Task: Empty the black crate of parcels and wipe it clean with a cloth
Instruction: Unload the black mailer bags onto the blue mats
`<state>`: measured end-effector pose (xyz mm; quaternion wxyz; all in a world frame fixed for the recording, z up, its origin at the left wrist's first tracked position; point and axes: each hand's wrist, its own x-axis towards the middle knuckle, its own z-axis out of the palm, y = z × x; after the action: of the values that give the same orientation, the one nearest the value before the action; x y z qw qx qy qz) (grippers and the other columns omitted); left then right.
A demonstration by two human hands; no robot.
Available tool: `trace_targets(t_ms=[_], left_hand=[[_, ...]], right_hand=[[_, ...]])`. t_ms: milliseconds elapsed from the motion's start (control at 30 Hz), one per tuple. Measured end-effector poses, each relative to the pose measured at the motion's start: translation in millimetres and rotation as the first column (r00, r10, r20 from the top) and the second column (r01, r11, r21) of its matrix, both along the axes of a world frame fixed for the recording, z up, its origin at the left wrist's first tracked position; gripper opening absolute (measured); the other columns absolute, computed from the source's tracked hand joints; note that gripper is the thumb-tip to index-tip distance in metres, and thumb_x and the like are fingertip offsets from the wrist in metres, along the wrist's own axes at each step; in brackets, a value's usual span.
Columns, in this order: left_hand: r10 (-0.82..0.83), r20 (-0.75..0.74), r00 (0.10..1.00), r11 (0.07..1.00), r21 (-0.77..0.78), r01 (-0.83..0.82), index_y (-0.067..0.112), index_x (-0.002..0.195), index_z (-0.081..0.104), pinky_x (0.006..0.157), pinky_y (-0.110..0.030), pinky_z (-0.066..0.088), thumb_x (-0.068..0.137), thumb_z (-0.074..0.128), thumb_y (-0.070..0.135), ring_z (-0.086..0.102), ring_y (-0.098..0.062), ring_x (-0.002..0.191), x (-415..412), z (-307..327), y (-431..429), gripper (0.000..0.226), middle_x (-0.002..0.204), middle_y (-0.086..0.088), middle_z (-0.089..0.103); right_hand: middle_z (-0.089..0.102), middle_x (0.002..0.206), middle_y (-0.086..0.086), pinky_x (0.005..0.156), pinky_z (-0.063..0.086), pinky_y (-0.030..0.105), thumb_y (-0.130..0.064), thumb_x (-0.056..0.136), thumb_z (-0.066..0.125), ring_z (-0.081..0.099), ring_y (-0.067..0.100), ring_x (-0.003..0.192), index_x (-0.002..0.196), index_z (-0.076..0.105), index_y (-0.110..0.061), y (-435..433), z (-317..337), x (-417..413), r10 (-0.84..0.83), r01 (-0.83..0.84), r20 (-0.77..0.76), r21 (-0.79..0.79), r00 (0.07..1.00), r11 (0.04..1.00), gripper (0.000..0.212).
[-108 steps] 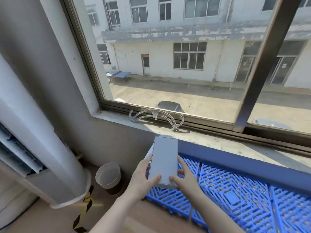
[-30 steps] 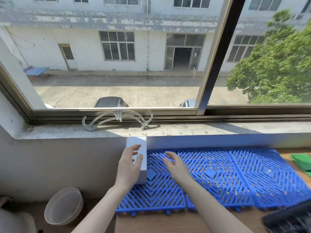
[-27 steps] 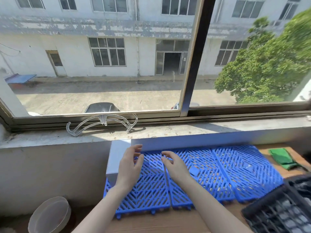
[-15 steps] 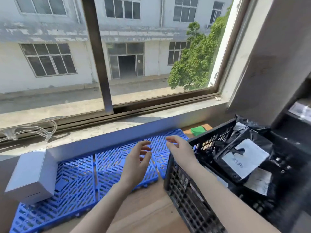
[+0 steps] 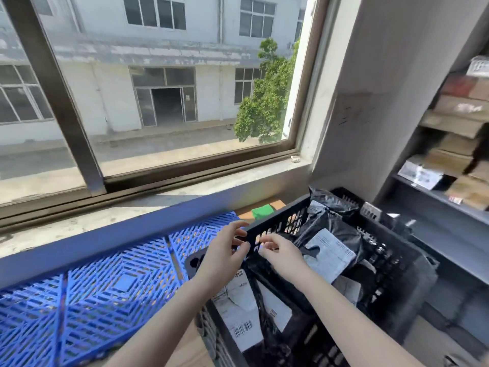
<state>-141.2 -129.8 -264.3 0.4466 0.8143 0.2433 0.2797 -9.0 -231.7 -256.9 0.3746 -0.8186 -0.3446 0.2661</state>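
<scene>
Black crate at right beside blue mat, full of parcels — green cloth just behind. Left hand and right hand over its near corner — fingers loosely curled, holding nothing.

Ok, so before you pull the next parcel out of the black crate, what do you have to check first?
1. Hands free: the left hand and the right hand hold nothing, fingers loose. Ok.
2. A parcel within easy reach: the top parcel, a black bag with a white label, lies just beyond the right hand. Ok.
3. Room to put it down: the blue mat beside the black crate has bare space. Ok.
4. Crate ready for wiping: other parcels lie inside. Not ok.
5. Cloth to hand: the green cloth lies behind the crate, by the sill. Ok.
6. Dirt on the crate's floor: hidden under parcels. Cannot tell.
</scene>
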Motion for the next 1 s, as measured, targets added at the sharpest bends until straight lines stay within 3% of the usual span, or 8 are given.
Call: trace_targets(t_ms=[233, 367, 433, 533, 600, 800, 867, 1000], left_hand=[[0.091, -0.039, 0.995, 0.995, -0.029, -0.092, 0.038, 0.121, 0.051, 0.076, -0.015, 0.047, 0.095, 0.056, 0.018, 0.060, 0.002, 0.092, 23.9, -7.8, 7.4, 0.033, 0.109, 0.012, 0.060], [0.178, -0.086, 0.980, 0.983, -0.021, -0.181, 0.032, 0.123, 0.053, 0.073, -0.011, 0.046, 0.095, 0.056, 0.017, 0.060, 0.001, 0.091, 13.2, -9.0, 3.4, 0.032, 0.108, 0.011, 0.060], [0.245, -0.088, 0.966, 0.969, -0.023, -0.248, 0.032, 0.121, 0.054, 0.071, -0.009, 0.045, 0.095, 0.056, 0.015, 0.060, 0.002, 0.088, 5.5, -8.3, -3.2, 0.031, 0.106, 0.010, 0.061], [0.345, -0.085, 0.935, 0.938, -0.003, -0.347, 0.039, 0.113, 0.054, 0.076, -0.016, 0.048, 0.092, 0.058, 0.011, 0.060, 0.000, 0.087, -7.0, -10.8, -17.3, 0.035, 0.102, 0.009, 0.063], [0.394, -0.086, 0.915, 0.919, 0.027, -0.393, 0.043, 0.110, 0.053, 0.078, -0.020, 0.049, 0.092, 0.059, 0.012, 0.060, -0.002, 0.089, -14.2, -13.5, -29.3, 0.036, 0.101, 0.010, 0.063], [0.450, -0.079, 0.889, 0.892, 0.092, -0.443, 0.028, 0.119, 0.059, 0.083, -0.016, 0.047, 0.093, 0.057, 0.011, 0.058, -0.002, 0.099, -24.8, -13.8, -71.4, 0.031, 0.110, 0.013, 0.057], [0.469, -0.081, 0.880, 0.882, 0.104, -0.460, 0.027, 0.119, 0.059, 0.083, -0.016, 0.047, 0.093, 0.057, 0.010, 0.057, -0.003, 0.100, -30.4, -14.3, -80.5, 0.031, 0.111, 0.015, 0.056], [0.519, -0.076, 0.852, 0.852, 0.122, -0.508, 0.029, 0.117, 0.059, 0.083, -0.022, 0.050, 0.092, 0.058, 0.011, 0.057, -0.003, 0.101, -42.1, -14.0, -87.7, 0.031, 0.111, 0.014, 0.055]], right_hand=[[0.053, 0.132, 0.004, 0.088, 0.038, 0.024, -0.035, 0.088, 0.066, 0.051, 0.018, 0.119, 0.140, 0.045, -0.020, 18.9, -31.5, 8.4, 0.304, -0.276, 0.064, -0.275, 0.951, 0.921, 0.058], [0.050, 0.138, 0.005, 0.100, 0.042, 0.034, -0.037, 0.086, 0.067, 0.049, 0.022, 0.126, 0.140, 0.044, -0.017, 31.1, -54.2, 1.5, 0.390, -0.330, 0.125, -0.340, 0.912, 0.881, 0.062], [0.055, 0.128, 0.004, 0.095, 0.045, 0.034, -0.035, 0.084, 0.070, 0.054, 0.021, 0.117, 0.132, 0.051, -0.018, 33.7, -61.6, 1.1, 0.398, -0.338, 0.138, -0.324, 0.907, 0.884, 0.054], [0.052, 0.104, 0.000, 0.085, 0.048, 0.032, -0.028, 0.083, 0.070, 0.057, 0.019, 0.095, 0.095, 0.061, -0.024, 30.5, -66.6, -1.4, 0.423, -0.375, 0.188, -0.243, 0.886, 0.894, 0.016], [0.048, 0.103, -0.002, 0.087, 0.047, 0.033, -0.025, 0.084, 0.066, 0.056, 0.020, 0.098, 0.083, 0.059, -0.029, 26.7, -69.6, -2.2, 0.447, -0.404, 0.230, -0.210, 0.865, 0.890, 0.008], [0.025, 0.152, 0.005, 0.110, 0.028, 0.033, -0.027, 0.087, 0.060, 0.028, 0.031, 0.134, 0.123, 0.060, -0.030, 18.5, -79.2, -0.5, 0.581, -0.511, 0.216, -0.306, 0.784, 0.803, 0.035], [0.034, 0.151, 0.004, 0.108, 0.027, 0.032, -0.026, 0.090, 0.054, 0.033, 0.031, 0.131, 0.131, 0.056, -0.026, 16.7, -79.2, -2.6, 0.627, -0.541, 0.268, -0.333, 0.731, 0.773, 0.041], [0.052, 0.137, 0.001, 0.103, 0.035, 0.031, -0.015, 0.090, 0.055, 0.043, 0.024, 0.126, 0.134, 0.054, -0.016, 12.7, -66.9, -5.6, 0.544, -0.523, 0.255, -0.150, 0.799, 0.839, 0.044]])
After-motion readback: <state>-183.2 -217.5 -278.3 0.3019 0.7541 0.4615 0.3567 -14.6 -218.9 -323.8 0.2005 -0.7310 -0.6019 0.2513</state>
